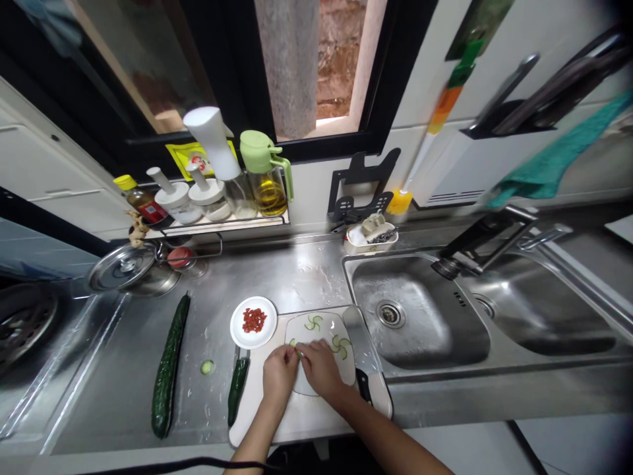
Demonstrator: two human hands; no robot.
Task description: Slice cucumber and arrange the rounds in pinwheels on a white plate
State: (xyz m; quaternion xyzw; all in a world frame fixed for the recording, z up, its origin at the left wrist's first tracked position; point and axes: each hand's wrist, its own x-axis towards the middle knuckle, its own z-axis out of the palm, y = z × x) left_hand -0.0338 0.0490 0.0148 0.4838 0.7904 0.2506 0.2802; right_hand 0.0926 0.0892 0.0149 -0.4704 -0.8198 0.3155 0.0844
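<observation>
My left hand [280,371] and my right hand [320,368] meet over a white plate [341,323], fingertips pinched together. Between them is a small pale-green piece that looks like a cucumber slice [299,354], mostly covered by the fingers. Thin cucumber slices form a curved pinwheel [340,346] on the plate's right side and another pinwheel [312,322] at its far edge. Under the plate lies a white cutting board [306,421]. A knife [363,386] with a black handle rests on the board to the right. A cut cucumber piece [238,391] lies along its left edge.
A small white dish [236,324] holds chopped red bits [254,320]. Left of the board are a whole cucumber [171,366] and a cucumber end [206,367]. A double sink [420,316] lies right; a lidded pot [128,267] and a condiment rack [227,226] stand behind.
</observation>
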